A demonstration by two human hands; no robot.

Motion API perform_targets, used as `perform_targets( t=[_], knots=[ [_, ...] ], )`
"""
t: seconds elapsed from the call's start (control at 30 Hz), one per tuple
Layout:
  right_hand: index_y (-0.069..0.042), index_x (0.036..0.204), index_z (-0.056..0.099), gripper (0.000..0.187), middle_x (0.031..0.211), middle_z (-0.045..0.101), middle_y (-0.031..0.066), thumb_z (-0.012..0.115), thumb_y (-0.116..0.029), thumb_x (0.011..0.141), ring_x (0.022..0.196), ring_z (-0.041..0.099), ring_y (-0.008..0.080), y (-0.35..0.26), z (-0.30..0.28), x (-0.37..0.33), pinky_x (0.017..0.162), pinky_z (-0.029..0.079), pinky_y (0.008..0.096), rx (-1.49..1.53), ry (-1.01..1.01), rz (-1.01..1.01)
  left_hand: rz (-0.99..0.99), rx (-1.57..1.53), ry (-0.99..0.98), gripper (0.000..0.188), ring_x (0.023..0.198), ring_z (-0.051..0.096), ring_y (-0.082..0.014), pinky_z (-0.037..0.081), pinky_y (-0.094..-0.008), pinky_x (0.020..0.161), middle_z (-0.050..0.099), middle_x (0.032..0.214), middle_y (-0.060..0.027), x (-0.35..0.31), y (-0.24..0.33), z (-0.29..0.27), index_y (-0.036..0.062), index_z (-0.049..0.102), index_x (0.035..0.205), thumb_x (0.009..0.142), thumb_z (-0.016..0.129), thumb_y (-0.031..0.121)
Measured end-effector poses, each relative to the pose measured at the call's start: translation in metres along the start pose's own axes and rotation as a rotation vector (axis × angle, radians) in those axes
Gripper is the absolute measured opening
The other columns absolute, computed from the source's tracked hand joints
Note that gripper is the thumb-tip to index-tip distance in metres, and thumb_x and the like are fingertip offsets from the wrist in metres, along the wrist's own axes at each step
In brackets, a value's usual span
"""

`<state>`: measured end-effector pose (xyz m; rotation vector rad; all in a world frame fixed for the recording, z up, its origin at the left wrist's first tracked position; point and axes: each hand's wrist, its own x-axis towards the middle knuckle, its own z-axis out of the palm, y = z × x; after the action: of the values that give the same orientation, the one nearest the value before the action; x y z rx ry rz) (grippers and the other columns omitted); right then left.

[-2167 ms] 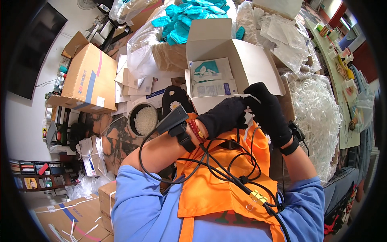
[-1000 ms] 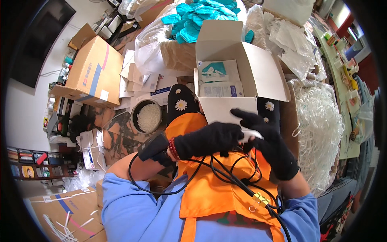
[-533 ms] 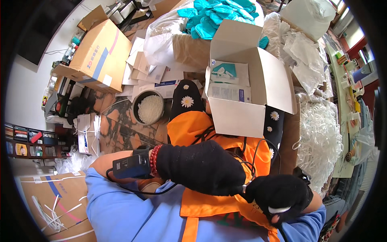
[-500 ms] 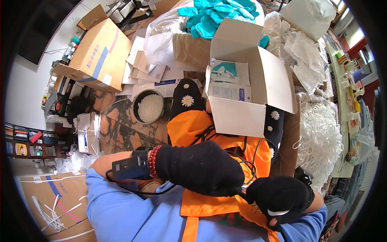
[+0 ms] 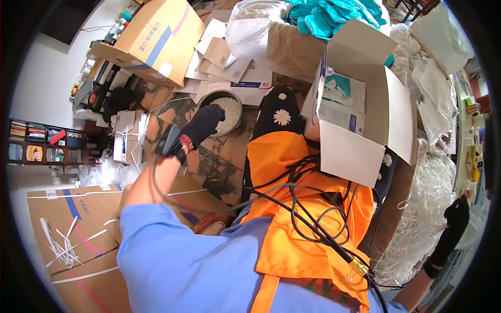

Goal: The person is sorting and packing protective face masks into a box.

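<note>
My left hand (image 5: 210, 119), in a black glove with a red bead bracelet at the wrist, reaches into a round grey bucket (image 5: 239, 102) of small white pieces (image 5: 228, 116). Its fingertips are over the pieces and hard to make out, so what they hold cannot be told. Far to the right, my black-gloved right hand (image 5: 457, 219) stretches out beside the heap of white straps (image 5: 417, 208), fingers extended, with nothing visible in it. On my lap stands an open white carton (image 5: 350, 151) with flat printed packets (image 5: 342, 107) inside.
Black cables (image 5: 318, 208) lie across my orange apron (image 5: 276, 167). Turquoise pieces (image 5: 339, 15) are heaped in a plastic-lined box beyond the carton. Brown cartons (image 5: 156, 41) stand at the far left; a strapped carton (image 5: 68, 229) is near left. Folded cardboard (image 5: 255, 83) lies behind the bucket.
My hands, earlier close together in front of my apron, have moved apart. The left went forward to the bucket, the right out to the far right. The view has shifted left.
</note>
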<state>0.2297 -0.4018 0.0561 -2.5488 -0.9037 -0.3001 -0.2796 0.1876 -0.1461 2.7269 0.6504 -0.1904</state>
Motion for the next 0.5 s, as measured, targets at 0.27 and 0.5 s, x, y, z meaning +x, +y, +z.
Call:
perform_targets(
  t=[0.27,0.5],
  knots=[
    [-0.01,0.133,0.052,0.042,0.132,0.052,0.016,0.055,-0.015,0.092,0.125,0.048,0.0274,0.145,-0.022,0.002,0.107,0.036,0.0339,-1.049,-0.099,-0.287,-0.563,-0.171,0.237,0.041,0.108,0.058,-0.0381,0.046,-0.0407,0.094,0.061,0.116,-0.0214,0.04,-0.062,0.059,-0.0002,0.058,0.115,0.077,0.063,0.013],
    [-0.001,0.108,0.06,0.039,0.111,0.061,0.0178,0.067,-0.03,0.083,0.107,0.058,0.031,0.059,-0.024,0.024,0.091,0.045,0.0412,-0.805,-0.416,0.199,-0.32,-0.293,0.492,0.022,0.083,0.064,-0.0285,0.05,-0.0372,0.075,0.067,0.086,-0.0149,0.106,0.016,-0.001,0.003,0.065,0.095,0.08,0.068,0.02]
  ],
)
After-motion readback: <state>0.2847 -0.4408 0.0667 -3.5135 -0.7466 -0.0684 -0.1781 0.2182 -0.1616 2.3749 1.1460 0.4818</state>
